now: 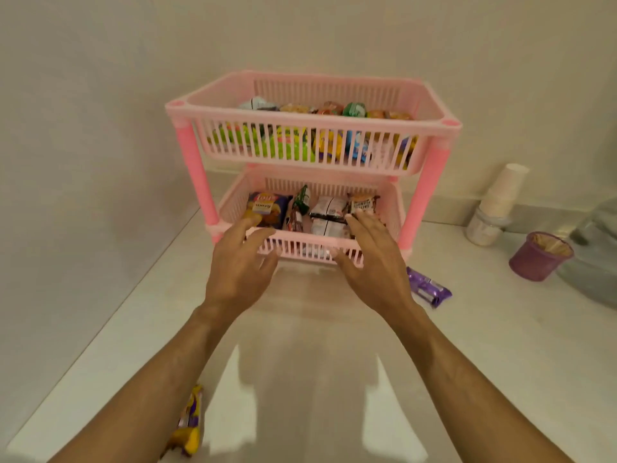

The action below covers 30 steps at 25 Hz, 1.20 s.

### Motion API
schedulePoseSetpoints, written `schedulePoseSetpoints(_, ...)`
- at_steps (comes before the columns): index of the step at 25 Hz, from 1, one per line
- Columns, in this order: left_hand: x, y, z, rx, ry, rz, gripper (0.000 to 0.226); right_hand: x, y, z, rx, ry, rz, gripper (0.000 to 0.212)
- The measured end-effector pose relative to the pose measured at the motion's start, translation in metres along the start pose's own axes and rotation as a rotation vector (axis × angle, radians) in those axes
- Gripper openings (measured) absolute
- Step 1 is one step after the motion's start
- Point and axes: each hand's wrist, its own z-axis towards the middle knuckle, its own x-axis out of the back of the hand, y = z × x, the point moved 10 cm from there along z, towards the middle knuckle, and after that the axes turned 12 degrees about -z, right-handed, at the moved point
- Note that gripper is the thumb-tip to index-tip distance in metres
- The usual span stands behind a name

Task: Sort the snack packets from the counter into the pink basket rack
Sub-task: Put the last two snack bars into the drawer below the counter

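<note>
The pink basket rack (314, 162) stands on the pale counter (317, 362) against the wall, two tiers on pink posts. Its upper basket (434, 108) holds a dense row of mixed snack packets (300, 142). Its lower basket (233, 198) holds a blue chip packet (267, 208) at the rack's left end, a green-and-red packet (300, 205) beside it, white packets (329, 212) in the middle and a brown-labelled packet (362, 202) at the right end.

Both of the person's hands reach to the front rim of the lower basket. The left hand (240, 262) has its fingers spread and lightly bent, tips over the rim near the blue chip packet, gripping nothing. The right hand (370, 255) has its fingers extended and slightly apart, tips at the brown-labelled packet; actual contact cannot be confirmed, and it holds nothing.

On the counter, a purple packet (429, 287) lies just right of the rack's front corner. A yellow-and-purple packet (190, 426) lies well in front of the rack, partly under the left forearm. Right of the rack stand a stack of paper cups (497, 202) and a purple cup (539, 255)
</note>
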Motion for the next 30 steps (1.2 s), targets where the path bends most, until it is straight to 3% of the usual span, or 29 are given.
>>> schedulePoseSetpoints(2, -0.008, -0.023, -0.037, 0.097, -0.077, 0.075, 0.048, -0.029, 0.003, -0.027, -0.018, -0.109, -0.009, 0.064)
schedulePoseSetpoints(5, -0.017, -0.072, -0.101, 0.426, -0.240, 0.192, 0.065, -0.064, 0.005, -0.069, -0.053, -0.250, -0.042, 0.067)
schedulePoseSetpoints(8, -0.007, -0.113, -0.174, 0.701, -0.288, 0.236, 0.074, -0.088, 0.005, -0.114, -0.100, -0.341, -0.055, 0.071)
schedulePoseSetpoints(12, 0.012, -0.134, -0.245, 0.888, -0.326, 0.239, 0.077, -0.110, 0.004, -0.160, -0.141, -0.456, -0.112, 0.073)
schedulePoseSetpoints(18, 0.020, -0.117, -0.261, 0.744, -0.181, 0.114, 0.056, -0.118, 0.001, -0.218, -0.201, -0.562, -0.219, 0.071)
schedulePoseSetpoints(26, -0.037, -0.070, -0.253, 0.627, -0.288, -0.135, 0.058, -0.116, 0.004, -0.240, -0.204, -0.584, -0.207, 0.073)
schedulePoseSetpoints(30, -0.071, -0.037, -0.239, 0.557, -0.357, -0.157, 0.055, -0.096, 0.033, -0.236, -0.254, -0.452, -0.142, 0.064)
